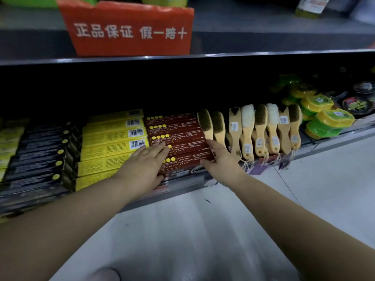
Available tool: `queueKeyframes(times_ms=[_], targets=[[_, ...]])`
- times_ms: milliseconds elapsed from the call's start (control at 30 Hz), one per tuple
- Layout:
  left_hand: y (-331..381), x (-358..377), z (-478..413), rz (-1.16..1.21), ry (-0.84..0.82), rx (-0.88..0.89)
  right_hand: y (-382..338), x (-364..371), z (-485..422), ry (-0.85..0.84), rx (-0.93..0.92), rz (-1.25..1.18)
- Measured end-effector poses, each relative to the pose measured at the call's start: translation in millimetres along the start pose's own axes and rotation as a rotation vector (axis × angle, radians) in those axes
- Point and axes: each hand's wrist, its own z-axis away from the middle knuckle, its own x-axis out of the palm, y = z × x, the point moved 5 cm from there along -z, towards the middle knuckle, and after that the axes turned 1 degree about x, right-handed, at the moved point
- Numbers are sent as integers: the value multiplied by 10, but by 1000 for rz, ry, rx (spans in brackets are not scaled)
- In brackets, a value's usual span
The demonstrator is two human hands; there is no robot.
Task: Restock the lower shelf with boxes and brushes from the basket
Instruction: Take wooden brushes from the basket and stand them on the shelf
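Observation:
Several dark red boxes (pixel 178 136) lie in a row on the lower shelf (pixel 182 186). My left hand (pixel 144 165) lies flat on the front red boxes, fingers straight, thumb at the front edge. My right hand (pixel 220 159) touches the right end of the front red box with extended fingers. Just right of the boxes stand several wooden-handled brushes (pixel 261 132) with dark and white bristles. No basket is in view.
Yellow boxes (pixel 113 147) and black boxes (pixel 40 155) fill the shelf to the left. Green-and-yellow round packs (pixel 322 120) and black tins (pixel 358 105) sit to the right. An orange sign (pixel 132 29) hangs on the upper shelf. Pale floor lies below.

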Motion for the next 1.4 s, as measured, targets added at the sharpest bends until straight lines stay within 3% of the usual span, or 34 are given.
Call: queueKeyframes(times_ms=[400, 567, 733, 933, 1100, 1400], targets=[[-216, -6, -66, 84, -54, -79, -69, 82, -329, 9, 58, 29], [-291, -42, -53, 89, -163, -90, -360, 100, -357, 59, -144, 392], [-566, -78, 28, 8, -339, -207, -776, 506, -481, -137, -273, 433], [-636, -80, 167, -33, -195, -117, -866, 765, -769, -174, -208, 582], [-647, -111, 188, -73, -215, -89, -1042, 781, -886, -44, -240, 679], [-736, -124, 359, -264, -327, -96, -1273, 1259, -1322, -304, -133, 736]])
